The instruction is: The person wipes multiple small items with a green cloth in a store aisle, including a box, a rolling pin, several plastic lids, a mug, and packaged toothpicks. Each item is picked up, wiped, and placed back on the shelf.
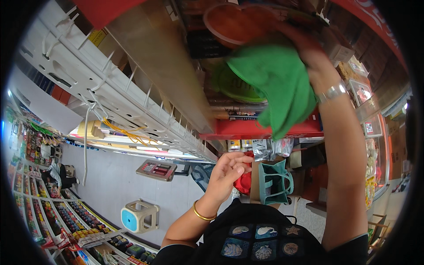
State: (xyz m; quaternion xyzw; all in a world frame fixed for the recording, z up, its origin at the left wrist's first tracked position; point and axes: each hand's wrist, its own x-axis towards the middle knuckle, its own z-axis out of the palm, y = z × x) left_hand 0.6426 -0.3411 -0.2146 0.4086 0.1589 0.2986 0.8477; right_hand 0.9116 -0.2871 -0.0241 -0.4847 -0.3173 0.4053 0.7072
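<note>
My right hand (306, 49), blurred, reaches up into a red-edged shelf (265, 131) and grips a bunched green cloth (281, 76). Its fingertips come close to an orange-red round container (238, 23); whether they touch it cannot be made out. Partly behind the hanging cloth is a lime-green round lid (237, 84) with raised markings. My left hand (228, 172) is lower, in front of my body, with loosely curled fingers and nothing visible in it. Beneath it shows a red bag (244, 182), and beside that stands a teal tote bag (273, 182).
A white metal rack (126, 102) with projecting prongs slants along the left. On the floor are a blue-topped stool (139, 217) and a weighing scale (156, 170). Shelves of bottles (79, 215) line the lower left, where a person (58, 177) bends over. Clear tubs (361, 92) stand at right.
</note>
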